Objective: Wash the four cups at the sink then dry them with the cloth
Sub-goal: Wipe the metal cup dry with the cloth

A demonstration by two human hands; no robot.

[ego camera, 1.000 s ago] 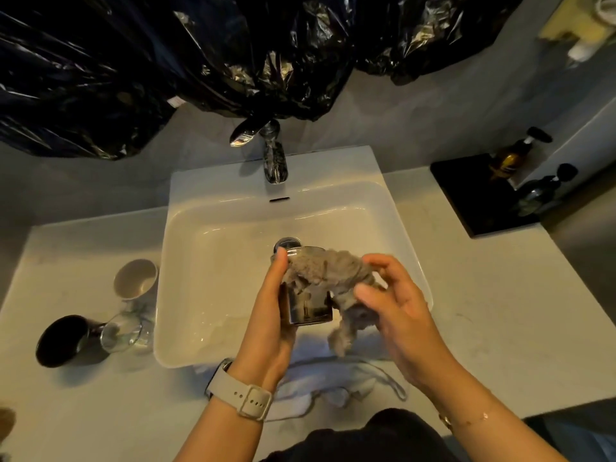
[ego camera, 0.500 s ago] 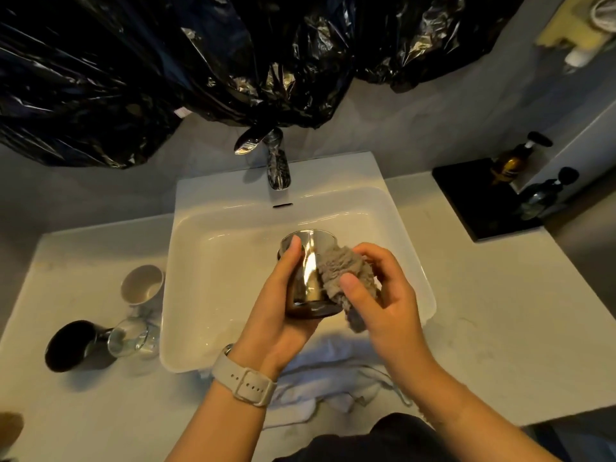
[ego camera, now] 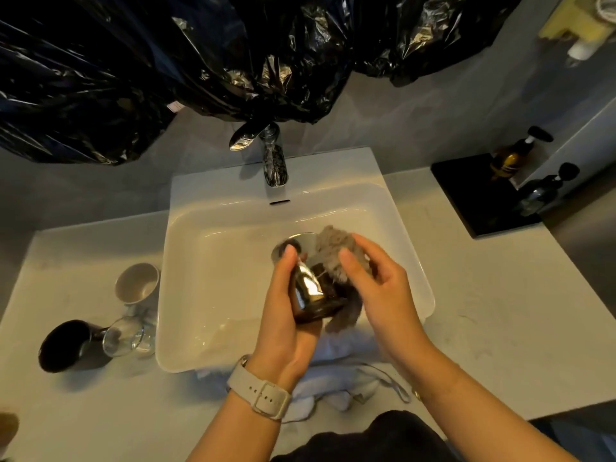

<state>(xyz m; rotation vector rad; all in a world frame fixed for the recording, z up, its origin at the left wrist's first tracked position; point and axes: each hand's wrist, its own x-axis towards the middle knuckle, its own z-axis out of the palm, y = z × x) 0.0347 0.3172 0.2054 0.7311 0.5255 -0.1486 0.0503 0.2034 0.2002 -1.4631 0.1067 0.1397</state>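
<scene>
A: Head view: the metal cup (ego camera: 308, 288) is gripped by the curled fingers (ego camera: 288, 261) of the left hand (ego camera: 286, 315), held tilted above the sink (ego camera: 213, 261). The grey cloth (ego camera: 333, 258) is pinched against the cup's side by the right hand (ego camera: 376, 288), thumb pressed on top.

B: How should the drying be done well?

A: The cup is best turned in the left hand while the cloth is drawn round the wall and rim (the inside probably needs a pass too). A firm grip is advised; polished metal is likely slippery. Three other cups, beige (ego camera: 138, 283), glass (ego camera: 125, 336) and black (ego camera: 66, 345), are left on the counter (ego camera: 483, 311).
</scene>
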